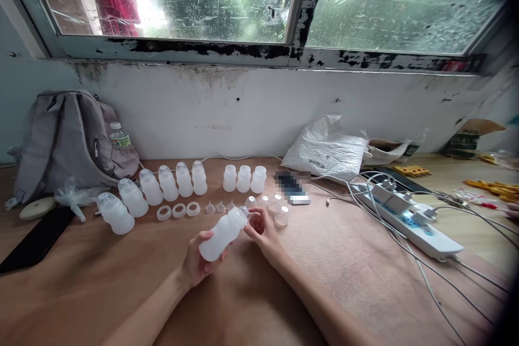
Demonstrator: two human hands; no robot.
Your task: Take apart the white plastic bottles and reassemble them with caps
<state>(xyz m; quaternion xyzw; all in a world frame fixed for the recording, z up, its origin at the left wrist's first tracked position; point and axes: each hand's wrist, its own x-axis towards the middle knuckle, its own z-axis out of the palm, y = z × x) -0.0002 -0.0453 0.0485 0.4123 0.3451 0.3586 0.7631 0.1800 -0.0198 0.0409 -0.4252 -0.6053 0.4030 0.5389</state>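
My left hand [199,259] is wrapped round a frosted white baby bottle [221,238], tilted with its top up to the right. At that top end, the bent fingers of my right hand [263,231] press against the rim; a small clear part there is partly hidden. Just beyond lie several clear domed caps [280,219], a few clear nipples [220,207] and three white collar rings [179,210]. Three bottles without tops [244,179] stand behind them. A curved row of capped bottles [151,188] is on the left.
A grey backpack [68,140] leans at the left wall, near a black phone-like slab [36,238]. A silver padded bag [328,146] lies at the back. On the right, a power strip [409,221] trails loose white cables. Part of another person's hand [513,211] shows at the right edge.
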